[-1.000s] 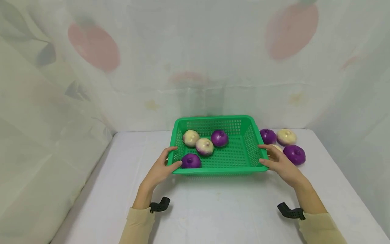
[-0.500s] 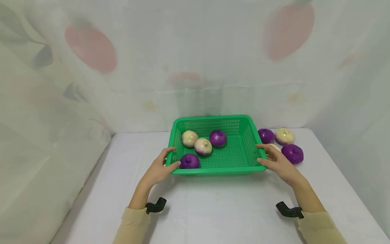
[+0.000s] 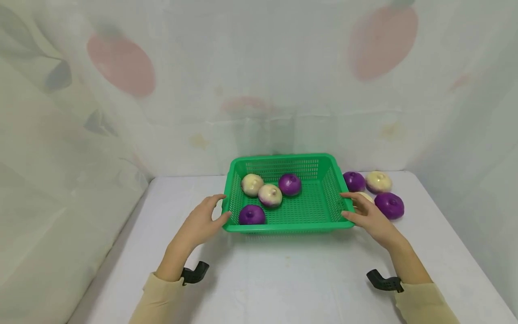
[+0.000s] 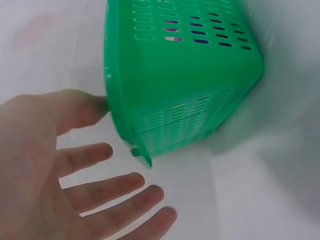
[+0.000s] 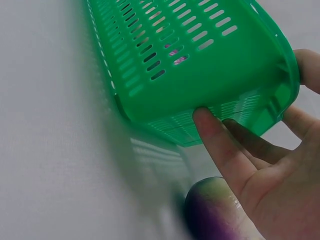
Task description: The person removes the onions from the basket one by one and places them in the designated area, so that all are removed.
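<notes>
A green slotted plastic basket stands mid-table, holding two purple onion-like vegetables and two cream ones tinged purple. At its left end is my left hand, thumb tip close to the rim. In the left wrist view the other fingers are spread apart, clear of the basket wall. My right hand holds the right end: its thumb lies over the rim, and in the right wrist view its fingers curl underneath against the green wall.
Right of the basket lie more such vegetables: two purple, one cream and another cream one partly hidden behind my right hand. White cloth covers the table. A printed curtain hangs right behind.
My left hand has let go of the basket's left end and drawn back a little to the left. The right hand and the basket look the same.
</notes>
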Demonstrator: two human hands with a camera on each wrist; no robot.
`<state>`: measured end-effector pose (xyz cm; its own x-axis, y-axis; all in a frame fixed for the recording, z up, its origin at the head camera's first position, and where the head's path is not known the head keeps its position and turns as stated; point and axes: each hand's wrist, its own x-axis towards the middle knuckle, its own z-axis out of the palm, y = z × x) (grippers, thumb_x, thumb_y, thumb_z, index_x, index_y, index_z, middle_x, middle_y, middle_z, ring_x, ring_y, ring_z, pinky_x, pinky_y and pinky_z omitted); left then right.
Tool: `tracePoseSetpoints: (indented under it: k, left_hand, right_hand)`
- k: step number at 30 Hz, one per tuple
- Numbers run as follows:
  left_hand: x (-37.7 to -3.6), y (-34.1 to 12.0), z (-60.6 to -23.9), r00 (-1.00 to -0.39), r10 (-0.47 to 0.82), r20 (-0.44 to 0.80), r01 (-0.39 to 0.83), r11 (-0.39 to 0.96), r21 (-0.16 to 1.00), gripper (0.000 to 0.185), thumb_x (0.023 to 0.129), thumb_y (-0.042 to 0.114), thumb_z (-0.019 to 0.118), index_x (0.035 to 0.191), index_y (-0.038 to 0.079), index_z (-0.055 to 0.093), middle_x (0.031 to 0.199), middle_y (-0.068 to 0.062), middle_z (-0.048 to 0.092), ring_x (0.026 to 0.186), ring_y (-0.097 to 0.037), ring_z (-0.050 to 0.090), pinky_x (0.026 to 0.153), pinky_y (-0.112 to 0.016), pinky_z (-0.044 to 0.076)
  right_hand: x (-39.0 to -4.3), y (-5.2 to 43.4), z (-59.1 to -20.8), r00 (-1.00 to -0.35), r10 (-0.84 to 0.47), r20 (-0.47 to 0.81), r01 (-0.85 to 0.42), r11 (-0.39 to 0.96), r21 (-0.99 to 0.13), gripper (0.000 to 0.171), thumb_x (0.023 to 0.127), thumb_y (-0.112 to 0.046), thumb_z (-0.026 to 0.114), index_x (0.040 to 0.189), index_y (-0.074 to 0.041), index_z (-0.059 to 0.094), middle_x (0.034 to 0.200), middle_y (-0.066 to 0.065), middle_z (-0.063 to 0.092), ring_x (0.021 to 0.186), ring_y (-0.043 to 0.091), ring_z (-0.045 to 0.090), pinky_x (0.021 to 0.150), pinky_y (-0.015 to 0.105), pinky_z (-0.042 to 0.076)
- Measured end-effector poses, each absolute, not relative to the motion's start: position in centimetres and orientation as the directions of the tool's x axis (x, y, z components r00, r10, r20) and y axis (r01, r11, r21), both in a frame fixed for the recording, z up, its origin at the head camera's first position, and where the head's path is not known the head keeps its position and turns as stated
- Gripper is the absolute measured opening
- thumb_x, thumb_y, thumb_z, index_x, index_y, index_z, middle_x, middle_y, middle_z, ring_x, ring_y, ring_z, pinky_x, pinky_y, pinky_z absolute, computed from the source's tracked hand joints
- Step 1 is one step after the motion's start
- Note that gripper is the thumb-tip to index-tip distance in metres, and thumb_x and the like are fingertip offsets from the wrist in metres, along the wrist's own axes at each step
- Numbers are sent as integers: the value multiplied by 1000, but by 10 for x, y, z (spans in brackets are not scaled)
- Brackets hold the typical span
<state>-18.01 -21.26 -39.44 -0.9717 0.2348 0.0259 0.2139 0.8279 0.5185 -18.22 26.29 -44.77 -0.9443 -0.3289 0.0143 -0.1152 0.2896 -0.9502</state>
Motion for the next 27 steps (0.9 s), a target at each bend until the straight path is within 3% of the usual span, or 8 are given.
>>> tracePoseSetpoints:
  k: [6,15,22,27]
  left_hand:
    - [-178,-206,-380,-952,278,128,305,893,332,52,98,35,65,143,9,54,140,-17,56,125,-39,56,88,-60,52]
    - [-187,-195,-369,-884,420,206,462,851,249,45,93,27,72,131,5,63,124,-13,63,112,-32,61,88,-50,54]
    - [-201,-182,-372,-796,576,188,602,785,145,48,89,28,77,129,5,63,121,-11,62,108,-32,60,87,-48,52]
    - [-209,-172,-372,-771,624,126,636,764,109,50,88,27,79,131,11,61,125,-11,59,111,-31,58,88,-49,51]
  right_hand:
    - [-182,262,-448,-945,-327,5,-103,282,-954,57,104,-23,61,154,-12,36,152,24,39,139,48,37,101,60,40]
    - [-182,263,-448,-947,-322,5,-108,304,-946,57,104,-25,61,154,-13,37,155,23,35,143,52,30,103,67,36]
    - [-182,263,-448,-946,-323,10,-112,298,-948,57,104,-24,61,154,-12,37,153,24,37,142,52,33,102,64,38]
    - [-182,262,-448,-947,-321,7,-108,299,-948,57,104,-24,60,154,-11,36,150,25,40,139,49,38,100,57,42]
